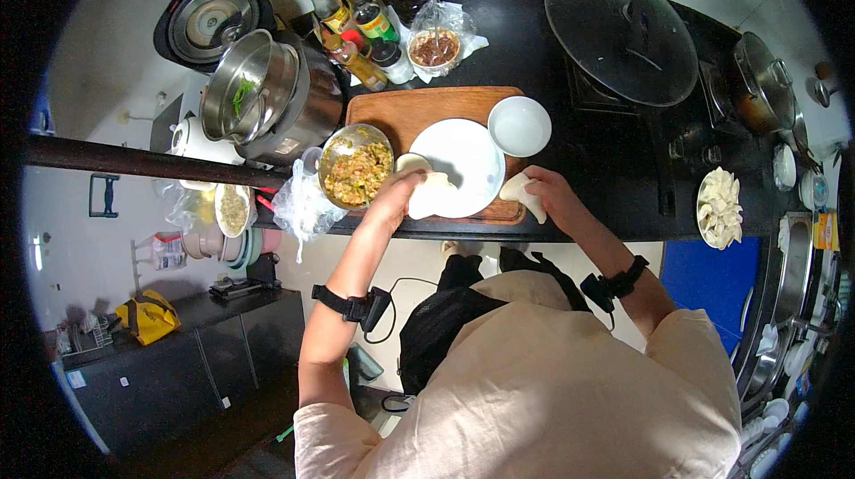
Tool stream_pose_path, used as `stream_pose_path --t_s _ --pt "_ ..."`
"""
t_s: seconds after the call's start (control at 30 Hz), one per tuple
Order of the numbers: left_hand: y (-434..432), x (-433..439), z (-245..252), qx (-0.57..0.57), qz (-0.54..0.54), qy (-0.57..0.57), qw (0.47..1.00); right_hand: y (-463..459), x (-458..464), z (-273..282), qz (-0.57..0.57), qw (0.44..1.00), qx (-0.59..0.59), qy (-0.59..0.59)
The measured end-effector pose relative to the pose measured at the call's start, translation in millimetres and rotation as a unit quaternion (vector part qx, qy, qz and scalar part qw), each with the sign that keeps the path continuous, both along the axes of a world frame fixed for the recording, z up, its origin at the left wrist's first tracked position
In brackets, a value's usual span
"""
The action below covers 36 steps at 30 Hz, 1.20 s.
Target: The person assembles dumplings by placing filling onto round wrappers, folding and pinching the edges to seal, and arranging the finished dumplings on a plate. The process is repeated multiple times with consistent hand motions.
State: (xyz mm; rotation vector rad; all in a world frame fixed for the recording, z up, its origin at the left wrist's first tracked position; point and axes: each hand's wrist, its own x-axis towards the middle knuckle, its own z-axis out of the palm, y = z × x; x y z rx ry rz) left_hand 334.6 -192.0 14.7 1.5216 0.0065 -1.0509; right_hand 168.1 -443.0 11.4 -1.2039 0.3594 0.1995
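Note:
My left hand (395, 197) holds a pale dough wrapper (431, 196) over the left edge of a white plate (467, 158). Another round wrapper (412, 164) shows just behind its fingers. At the plate's lower right, my right hand (549, 189) grips a folded, drooping piece of dough (523, 194). The plate lies on a wooden cutting board (427, 102), with a white bowl (519, 126) at the board's upper right. A metal bowl of chopped filling (356, 168) stands beside my left hand.
Sauce bottles (366, 15) and a bowl of dark red paste (434, 49) stand behind the board. Stacked metal pots (250, 95) are at the left. A lidded wok (621, 35) sits on the stove at the right, and a plate of dumplings (719, 208) lies near the counter edge.

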Motion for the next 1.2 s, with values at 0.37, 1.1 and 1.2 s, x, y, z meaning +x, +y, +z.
stream_pose_path --t_s 0.37,1.1,1.2 --pt "-34.4 -17.0 36.4 0.177 -0.125 -0.684 0.696 10.6 2.7 19.3 -0.036 0.992 0.106 -0.055" --pt "30.9 -102.8 43.8 -0.092 -0.176 0.132 0.971 36.1 -23.9 -0.1 0.086 0.9 -0.388 -0.177" --pt "36.2 -103.8 38.0 0.046 -0.203 0.11 0.972 38.1 -28.9 -15.6 0.105 0.913 -0.372 -0.128"
